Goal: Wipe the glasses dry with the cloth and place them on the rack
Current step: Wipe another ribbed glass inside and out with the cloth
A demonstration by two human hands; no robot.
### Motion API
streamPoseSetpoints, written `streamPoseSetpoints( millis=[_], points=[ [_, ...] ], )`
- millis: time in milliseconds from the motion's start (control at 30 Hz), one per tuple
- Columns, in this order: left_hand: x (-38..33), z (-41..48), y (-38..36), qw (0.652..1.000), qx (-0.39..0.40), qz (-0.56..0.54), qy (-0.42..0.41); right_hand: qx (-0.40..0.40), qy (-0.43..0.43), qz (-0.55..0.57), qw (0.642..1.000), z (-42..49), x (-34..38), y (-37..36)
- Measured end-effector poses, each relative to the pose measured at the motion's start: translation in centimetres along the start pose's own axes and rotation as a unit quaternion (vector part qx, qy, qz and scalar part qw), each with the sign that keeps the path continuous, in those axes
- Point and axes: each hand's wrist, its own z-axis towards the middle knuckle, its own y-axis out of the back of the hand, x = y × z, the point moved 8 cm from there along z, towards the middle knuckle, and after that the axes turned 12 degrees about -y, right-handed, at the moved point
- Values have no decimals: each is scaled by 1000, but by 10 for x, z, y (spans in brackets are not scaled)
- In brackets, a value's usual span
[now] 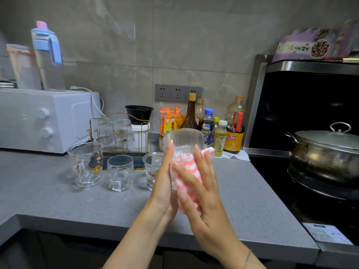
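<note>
I hold a ribbed clear glass [183, 141] upright in front of me above the counter. My left hand [165, 183] grips its left side. My right hand [196, 183] presses a pink-and-white cloth [189, 171] against its right side and bottom. A gold wire rack [120, 133] at the back left carries two ribbed glasses upside down [123, 132]. In front of the rack stand a handled glass mug [86, 165], a short clear glass [120, 172] and a cartoon-printed glass [152, 170], partly hidden by my left hand.
A white microwave [44, 119] stands at the left with a blue-lidded jug [48, 57] on top. Sauce and oil bottles [213, 127] line the wall behind the glass. A lidded steel pot [326, 150] sits on the black stove at the right. The grey counter [77, 206] edge runs below my arms.
</note>
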Motion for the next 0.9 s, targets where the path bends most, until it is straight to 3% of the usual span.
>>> streamPoseSetpoints(
  millis=[100, 267, 400, 667, 900],
  points=[
    [-2, -4, 0, 997, -15, 61, -37, -17, -14, 16, 1000, 17, -3, 12],
    [9, -8, 6, 999, -21, 42, -25, -16, -63, 66, 996, 43, -11, 32],
    [3, -3, 5, 999, -25, 20, -41, -1, -47, 72, 996, 32, -8, 23],
    [-2, 7, 7, 1000, -7, -19, 23, 27, 13, 40, 999, -7, 4, 0],
    [-3, 7, 8, 999, -8, 44, -28, -3, -17, 39, 999, 22, -9, 16]
  ],
)
